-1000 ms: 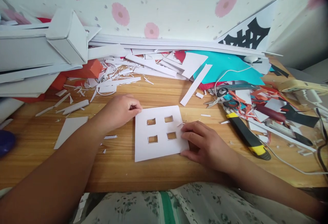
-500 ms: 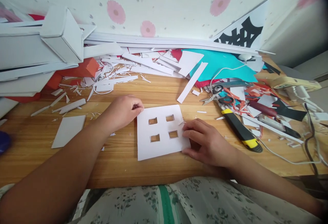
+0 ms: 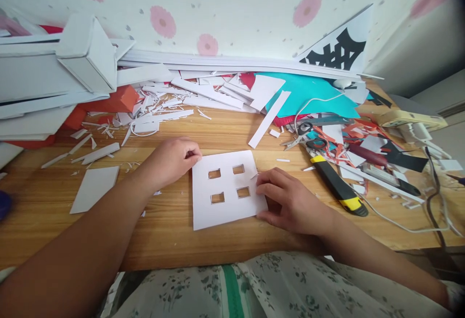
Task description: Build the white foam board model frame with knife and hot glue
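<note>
A white card (image 3: 228, 182) with several rectangular cut-out holes lies on the wooden table, close to the front edge. My left hand (image 3: 177, 159) is at its upper left corner, with thumb and forefinger pinched together on the corner. At the card's right edge, my right hand (image 3: 286, 199) has its thumb and fingers closed on the edge. A thin white sliver sticks up beside the right fingertips. Wood shows through the holes.
A yellow-black cutter (image 3: 337, 185), scissors (image 3: 304, 136) and coloured scraps lie on the right with a white cable. White offcuts and a teal sheet (image 3: 308, 94) are behind. A loose white piece (image 3: 95, 189) is near my left forearm; a power strip (image 3: 412, 120) stands far right.
The view has shifted slightly, so everything appears a little further left and lower. Both hands keep the same hold on the card.
</note>
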The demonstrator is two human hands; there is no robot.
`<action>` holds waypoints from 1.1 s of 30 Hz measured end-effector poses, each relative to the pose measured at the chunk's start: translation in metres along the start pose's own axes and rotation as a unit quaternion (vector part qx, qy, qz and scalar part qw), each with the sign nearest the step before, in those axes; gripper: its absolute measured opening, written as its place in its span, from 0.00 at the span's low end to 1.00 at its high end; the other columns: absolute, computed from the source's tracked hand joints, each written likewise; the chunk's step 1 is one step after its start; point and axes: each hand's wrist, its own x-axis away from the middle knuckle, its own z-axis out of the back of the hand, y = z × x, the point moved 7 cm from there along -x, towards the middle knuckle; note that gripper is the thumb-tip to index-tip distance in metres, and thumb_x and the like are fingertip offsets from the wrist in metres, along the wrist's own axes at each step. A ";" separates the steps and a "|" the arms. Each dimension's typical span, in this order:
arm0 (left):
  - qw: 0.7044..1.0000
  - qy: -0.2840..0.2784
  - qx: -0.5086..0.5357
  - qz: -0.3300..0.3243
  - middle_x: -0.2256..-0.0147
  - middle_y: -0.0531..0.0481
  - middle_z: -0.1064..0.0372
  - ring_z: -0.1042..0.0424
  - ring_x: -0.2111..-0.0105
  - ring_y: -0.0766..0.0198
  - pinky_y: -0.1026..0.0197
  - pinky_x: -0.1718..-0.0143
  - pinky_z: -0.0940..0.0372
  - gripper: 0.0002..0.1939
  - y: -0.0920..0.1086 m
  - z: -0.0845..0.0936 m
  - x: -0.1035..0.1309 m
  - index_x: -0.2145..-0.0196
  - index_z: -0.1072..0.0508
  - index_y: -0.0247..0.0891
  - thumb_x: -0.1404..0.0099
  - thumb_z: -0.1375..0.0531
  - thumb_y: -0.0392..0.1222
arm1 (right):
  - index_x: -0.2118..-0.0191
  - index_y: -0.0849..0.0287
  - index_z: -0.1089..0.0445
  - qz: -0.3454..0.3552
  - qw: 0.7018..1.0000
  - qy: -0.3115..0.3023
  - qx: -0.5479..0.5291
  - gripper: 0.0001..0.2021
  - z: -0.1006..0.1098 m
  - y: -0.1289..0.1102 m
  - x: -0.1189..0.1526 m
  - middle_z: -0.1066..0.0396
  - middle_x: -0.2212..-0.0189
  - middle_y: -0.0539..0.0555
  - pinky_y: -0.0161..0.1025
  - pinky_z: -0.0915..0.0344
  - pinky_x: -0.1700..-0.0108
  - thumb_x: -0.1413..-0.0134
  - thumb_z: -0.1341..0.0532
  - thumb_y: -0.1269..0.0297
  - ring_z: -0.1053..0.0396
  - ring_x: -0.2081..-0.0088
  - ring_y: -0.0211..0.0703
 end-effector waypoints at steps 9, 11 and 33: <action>1.000 -0.009 -0.002 -0.014 0.71 0.51 0.31 0.33 0.69 0.61 0.59 0.66 0.42 0.12 0.004 -0.001 0.001 0.76 0.28 0.39 0.39 0.47 0.44 | 0.63 0.61 0.31 0.012 1.000 0.007 -0.017 0.09 0.000 0.001 0.000 0.30 0.57 0.61 0.46 0.32 0.55 0.50 0.32 0.68 0.34 0.56 0.50; 1.000 -0.011 -0.007 -0.012 0.71 0.52 0.32 0.33 0.70 0.62 0.59 0.67 0.43 0.12 0.003 -0.001 0.001 0.75 0.28 0.39 0.39 0.47 0.44 | 0.64 0.61 0.31 0.014 1.000 0.010 -0.017 0.09 0.001 0.001 0.000 0.30 0.57 0.61 0.46 0.32 0.56 0.50 0.32 0.68 0.34 0.57 0.50; 0.982 -0.025 -0.130 -0.134 0.53 0.45 0.30 0.33 0.53 0.49 0.47 0.53 0.36 0.23 0.043 -0.014 0.015 0.56 0.24 0.41 0.46 0.33 0.56 | 0.65 0.62 0.29 0.002 0.999 -0.036 0.037 0.14 -0.001 -0.002 -0.008 0.28 0.57 0.60 0.46 0.31 0.56 0.53 0.29 0.58 0.33 0.58 0.50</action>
